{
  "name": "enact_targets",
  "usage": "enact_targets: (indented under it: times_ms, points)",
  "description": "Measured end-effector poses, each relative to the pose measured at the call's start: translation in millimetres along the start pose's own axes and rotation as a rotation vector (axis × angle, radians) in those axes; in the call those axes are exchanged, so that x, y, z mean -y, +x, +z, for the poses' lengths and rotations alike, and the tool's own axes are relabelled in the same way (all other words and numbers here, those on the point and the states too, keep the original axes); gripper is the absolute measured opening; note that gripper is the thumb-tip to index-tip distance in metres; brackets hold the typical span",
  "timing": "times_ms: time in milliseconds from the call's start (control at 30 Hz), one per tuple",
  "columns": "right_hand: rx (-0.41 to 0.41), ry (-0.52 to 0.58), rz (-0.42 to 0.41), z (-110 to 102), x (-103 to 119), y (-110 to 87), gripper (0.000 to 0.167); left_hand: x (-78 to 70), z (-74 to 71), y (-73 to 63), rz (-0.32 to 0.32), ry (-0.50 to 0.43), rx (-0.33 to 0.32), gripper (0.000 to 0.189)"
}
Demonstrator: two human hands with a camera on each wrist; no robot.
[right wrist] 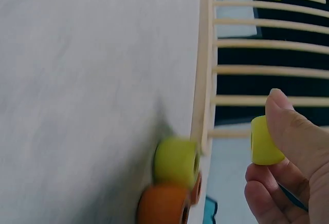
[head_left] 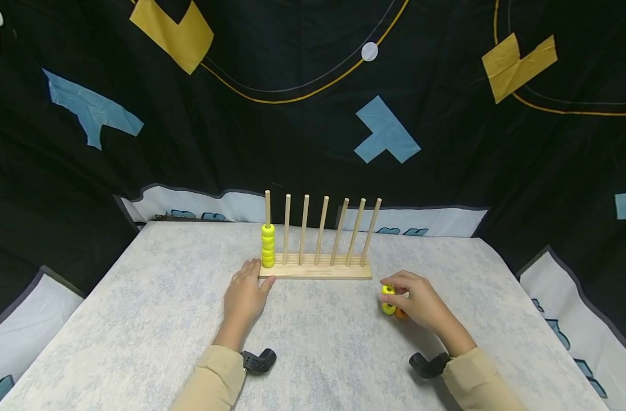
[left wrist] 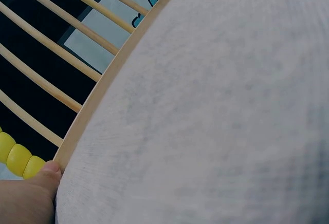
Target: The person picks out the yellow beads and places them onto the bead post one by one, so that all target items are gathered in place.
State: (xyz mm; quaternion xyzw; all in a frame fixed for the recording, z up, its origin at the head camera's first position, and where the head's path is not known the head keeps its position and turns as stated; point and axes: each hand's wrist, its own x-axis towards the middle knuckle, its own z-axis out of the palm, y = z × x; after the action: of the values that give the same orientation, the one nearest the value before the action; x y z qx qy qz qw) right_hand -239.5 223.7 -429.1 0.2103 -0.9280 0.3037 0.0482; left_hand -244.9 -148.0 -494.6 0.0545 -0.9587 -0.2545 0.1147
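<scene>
A wooden rack of upright pegs [head_left: 315,273] stands mid-table. Several yellow beads [head_left: 268,245] are stacked on its leftmost peg. My left hand [head_left: 245,294] holds the left end of the rack's base, its thumb [left wrist: 47,172] against the front edge. Right of the rack, my right hand [head_left: 415,299] pinches a single yellow bead [right wrist: 263,144] between thumb and fingers. Below that bead, another yellow bead [right wrist: 175,158] lies on the table beside an orange bead [right wrist: 162,203]. Behind these, part of a second orange bead [right wrist: 196,188] shows.
The other pegs [head_left: 321,228] carry no beads. Pale mottled cloth covers the table [head_left: 323,342]. A black curtain [head_left: 292,142] with taped blue and gold shapes hangs behind it. Each wrist wears a black camera mount [head_left: 259,361].
</scene>
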Motion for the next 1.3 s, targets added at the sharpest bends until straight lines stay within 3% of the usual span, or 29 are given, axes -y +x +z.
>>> enact_targets:
  times_ms: [567, 1300]
  points:
    - [0.064, 0.138, -0.069, 33, 60, 47.7, 0.038, -2.1, -1.5, -1.2, -0.003, -0.005, -0.001, 0.070]
    - [-0.034, 0.126, -0.285, 22, 129, 92.8, 0.033, -0.9, -0.6, -0.7, 0.011, -0.002, -0.017, 0.068]
